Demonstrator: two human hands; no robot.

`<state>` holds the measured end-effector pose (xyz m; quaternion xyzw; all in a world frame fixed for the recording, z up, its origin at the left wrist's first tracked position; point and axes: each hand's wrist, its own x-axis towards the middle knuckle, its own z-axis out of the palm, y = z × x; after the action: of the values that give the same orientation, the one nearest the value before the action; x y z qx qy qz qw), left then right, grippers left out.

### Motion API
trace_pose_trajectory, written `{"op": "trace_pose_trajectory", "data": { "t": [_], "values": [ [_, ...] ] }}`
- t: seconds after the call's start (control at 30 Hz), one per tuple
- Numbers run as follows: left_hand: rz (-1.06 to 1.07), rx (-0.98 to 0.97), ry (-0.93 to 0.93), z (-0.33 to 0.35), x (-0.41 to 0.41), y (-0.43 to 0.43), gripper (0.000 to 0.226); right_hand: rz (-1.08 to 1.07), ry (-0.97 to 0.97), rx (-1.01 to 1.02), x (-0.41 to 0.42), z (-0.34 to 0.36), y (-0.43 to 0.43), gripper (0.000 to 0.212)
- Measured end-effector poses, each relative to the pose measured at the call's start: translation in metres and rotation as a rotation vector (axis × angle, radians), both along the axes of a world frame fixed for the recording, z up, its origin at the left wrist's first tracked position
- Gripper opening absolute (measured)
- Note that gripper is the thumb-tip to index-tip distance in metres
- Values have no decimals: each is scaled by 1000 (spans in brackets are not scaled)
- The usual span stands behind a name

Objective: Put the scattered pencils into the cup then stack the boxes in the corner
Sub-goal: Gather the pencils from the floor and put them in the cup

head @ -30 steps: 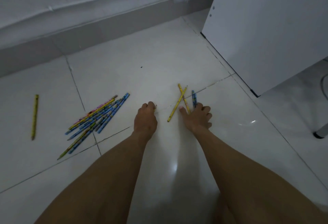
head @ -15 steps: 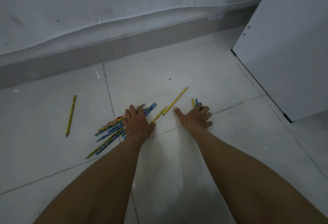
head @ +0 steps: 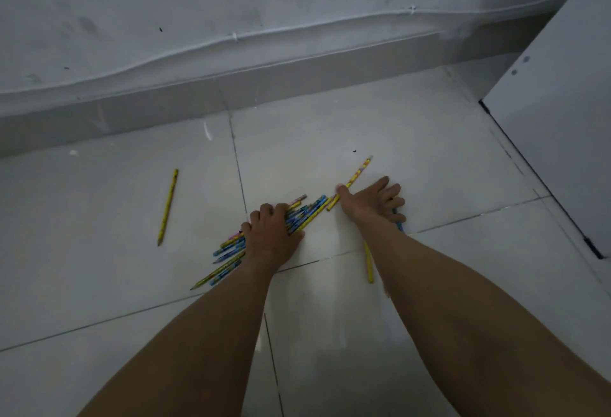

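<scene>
The left hand lay palm-down on the bundle of blue and yellow wooden pencils on the white tiled floor, fingers curled over them; the right hand rested beside it, fingers spread, thumb touching a long yellow pencil. A lone yellow pencil lay well apart to the left.
</scene>
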<state>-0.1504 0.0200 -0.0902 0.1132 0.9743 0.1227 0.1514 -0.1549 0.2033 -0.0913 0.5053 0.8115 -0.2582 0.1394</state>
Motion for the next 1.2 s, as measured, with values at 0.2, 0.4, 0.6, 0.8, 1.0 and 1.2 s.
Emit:
{"op": "trace_pose_trajectory", "data": {
  "t": [0.2, 0.4, 0.6, 0.8, 1.0, 1.2],
  "values": [
    [206, 66, 114, -1, -21, -30, 57, 25, 85, 58, 12, -10, 3, 81],
    [402, -77, 70, -7, -42, -86, 58, 72, 88, 53, 28, -14, -2, 60],
    [488, -92, -66, -10, -45, -113, 58, 48, 68, 47, 40, -12, -16, 50],
    [428, -46, -33, -8, -42, -117, 54, 65, 84, 61, 53, -5, -29, 45],
    [545, -128, -48, 0, -45, -132, 46, 76, 101, 67, 64, -3, -36, 44],
    [424, -135, 28, -2, -34, -124, 33, 30, 147, 56, 71, -3, -38, 63]
  ]
}}
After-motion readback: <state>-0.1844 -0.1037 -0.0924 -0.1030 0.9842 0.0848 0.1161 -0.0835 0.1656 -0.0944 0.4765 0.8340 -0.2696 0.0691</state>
